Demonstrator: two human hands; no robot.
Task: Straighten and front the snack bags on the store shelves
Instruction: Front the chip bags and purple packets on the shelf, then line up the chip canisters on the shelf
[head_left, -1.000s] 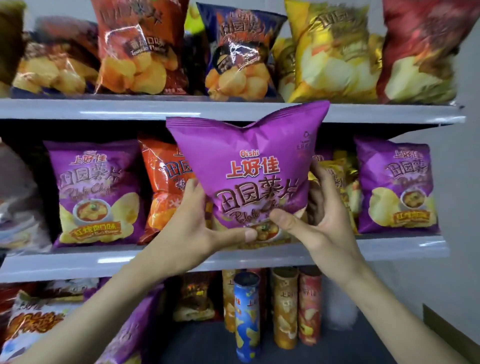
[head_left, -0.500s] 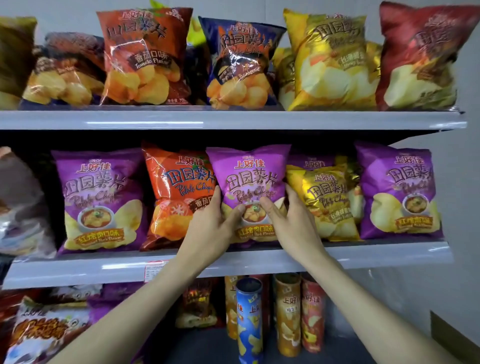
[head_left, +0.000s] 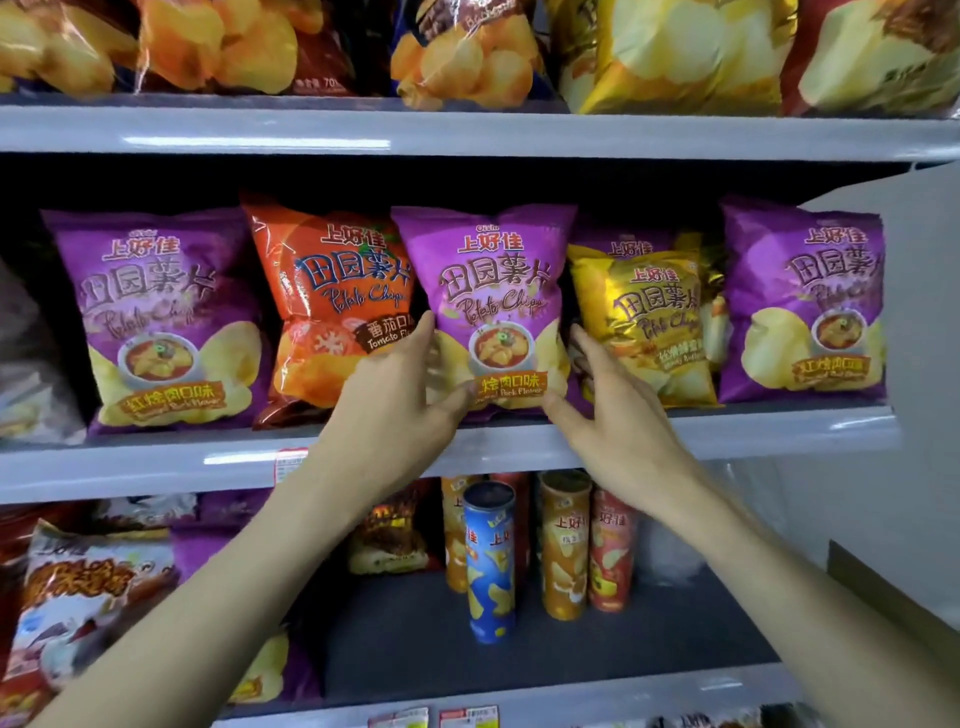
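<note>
Two bare forearms reach up from the bottom corners. Between them, on the dark lower shelf, a blue cardboard chip tube (head_left: 488, 566) stands upright in front of an orange cardboard tube (head_left: 563, 551) and a red cardboard tube (head_left: 610, 556). White crinkly snack bags sit low at the left and are blurred.

Higher up, the left hand (head_left: 400, 384) holds the lower left edge of the centre purple glossy foil chip bag (head_left: 493, 291). Its thumb is on the front and its fingers, nearly straight along the side, cover part of the orange foil tomato chip bag (head_left: 332, 301). The right hand (head_left: 608, 410) holds the lower right corner with its thumb in front and its fingers slipped into the gap beside the yellow-gold crinkled foil chip bag (head_left: 654, 312). Both holds are loose.

The centre bag stands upright, face out, on the grey metal middle shelf (head_left: 156, 467). It touches the orange bag and is just beside the yellow one. Matching purple bags stand at far left (head_left: 156, 312) and far right (head_left: 805, 301).

Puffy shiny chip bags line the grey top shelf (head_left: 467, 135), cut off by the frame edge.
</note>
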